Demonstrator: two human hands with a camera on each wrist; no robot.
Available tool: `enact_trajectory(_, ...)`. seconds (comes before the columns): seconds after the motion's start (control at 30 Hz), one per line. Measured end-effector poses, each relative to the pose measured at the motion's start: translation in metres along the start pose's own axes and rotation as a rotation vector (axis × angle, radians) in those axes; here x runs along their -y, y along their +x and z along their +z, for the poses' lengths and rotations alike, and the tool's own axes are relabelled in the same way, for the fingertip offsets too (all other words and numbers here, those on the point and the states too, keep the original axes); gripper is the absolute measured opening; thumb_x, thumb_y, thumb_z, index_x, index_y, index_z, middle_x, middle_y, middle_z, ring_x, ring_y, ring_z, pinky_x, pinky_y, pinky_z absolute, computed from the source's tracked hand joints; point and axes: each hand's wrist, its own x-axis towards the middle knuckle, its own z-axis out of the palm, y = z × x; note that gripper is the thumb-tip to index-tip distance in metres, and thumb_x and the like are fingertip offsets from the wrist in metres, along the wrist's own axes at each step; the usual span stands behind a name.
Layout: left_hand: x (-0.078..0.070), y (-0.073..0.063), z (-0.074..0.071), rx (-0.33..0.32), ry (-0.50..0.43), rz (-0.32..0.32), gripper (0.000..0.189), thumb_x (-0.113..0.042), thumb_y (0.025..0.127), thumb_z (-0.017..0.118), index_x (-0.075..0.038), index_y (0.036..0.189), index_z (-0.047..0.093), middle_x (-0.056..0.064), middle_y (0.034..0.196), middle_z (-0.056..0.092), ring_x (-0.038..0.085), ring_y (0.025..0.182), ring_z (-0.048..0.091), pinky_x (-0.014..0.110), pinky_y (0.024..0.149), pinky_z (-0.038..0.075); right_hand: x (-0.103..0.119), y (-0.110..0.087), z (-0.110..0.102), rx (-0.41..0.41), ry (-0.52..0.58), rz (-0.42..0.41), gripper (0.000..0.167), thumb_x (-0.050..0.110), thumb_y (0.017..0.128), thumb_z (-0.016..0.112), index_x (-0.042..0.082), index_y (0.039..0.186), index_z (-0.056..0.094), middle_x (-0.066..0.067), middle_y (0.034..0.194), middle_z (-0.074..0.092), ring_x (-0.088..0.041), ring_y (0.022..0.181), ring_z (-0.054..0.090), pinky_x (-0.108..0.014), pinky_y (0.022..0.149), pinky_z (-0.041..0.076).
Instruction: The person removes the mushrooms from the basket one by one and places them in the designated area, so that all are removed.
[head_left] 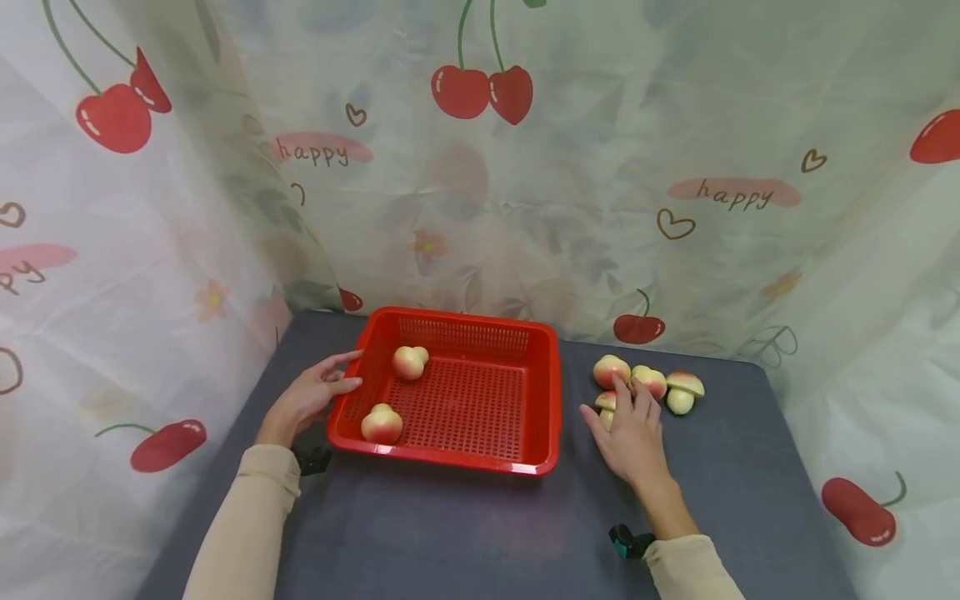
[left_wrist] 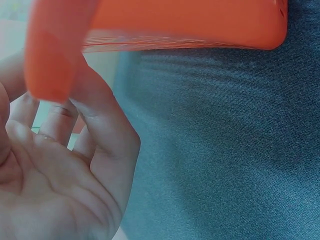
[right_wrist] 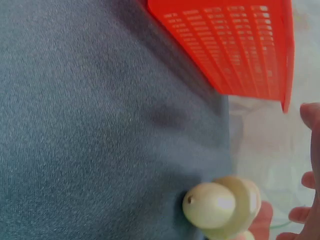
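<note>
Right hand point(head_left: 633, 435) is at toy mushrooms point(head_left: 654, 380), before curtain point(head_left: 540, 217) lettered "happy".

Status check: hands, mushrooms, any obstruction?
Left hand at red basket. Right hand by four mushrooms outside. Two more inside. No obstruction seen.

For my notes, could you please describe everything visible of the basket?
The basket is red, apparently plastic, shallow and rectangular, with slotted walls, a mesh floor and a solid rim. It sits upright on the table, holding two mushrooms near its left side. The left hand touches its left rim.
</note>
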Motion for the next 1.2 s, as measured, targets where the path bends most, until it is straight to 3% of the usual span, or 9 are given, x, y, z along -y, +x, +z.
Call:
enact_trajectory(0.17,-0.001,0.0,0.0,-0.001,0.004,-0.006,0.066,-0.033,0.099,0.067,-0.032,0.158,0.037,0.018,0.141,0.055,0.029,0.11,0.069,0.047,0.088,0.063,0.01,0.002,0.001,0.053,-0.031,-0.024,0.085,0.062,0.098,0.052,0.011,0.16,0.027,-0.026,0.167,0.013,-0.056,0.151,0.01,-0.077,0.118,0.012)
enact_trajectory(0.27,-0.001,0.0,0.001,-0.002,0.004,-0.005,0.065,-0.033,0.099,0.066,-0.033,0.157,0.037,0.018,0.141,0.055,0.029,0.111,0.069,0.047,0.088,0.063,0.013,0.004,0.001,0.062,-0.066,-0.04,0.086,0.066,0.097,0.049,0.014,0.161,0.027,-0.024,0.169,0.009,-0.056,0.153,0.005,-0.08,0.117,0.008)
enact_trajectory(0.5,-0.001,-0.001,0.0,-0.001,0.007,-0.002,0.065,-0.033,0.099,0.067,-0.033,0.157,0.037,0.018,0.14,0.055,0.031,0.113,0.068,0.047,0.087,0.063,0.019,0.01,-0.001,0.035,-0.133,-0.107,0.085,0.066,0.096,0.051,0.018,0.162,0.028,-0.021,0.171,0.007,-0.054,0.154,0.005,-0.078,0.12,0.005)
enact_trajectory(1.2,-0.002,-0.002,0.001,-0.008,-0.004,-0.018,0.065,-0.035,0.099,0.067,-0.036,0.157,0.038,0.018,0.147,0.053,0.033,0.12,0.066,0.048,0.091,0.062,0.055,0.026,-0.014,0.143,-0.216,-0.21,0.087,0.071,0.097,0.044,0.024,0.165,0.016,-0.017,0.172,0.0,-0.049,0.156,0.0,-0.074,0.122,0.0)
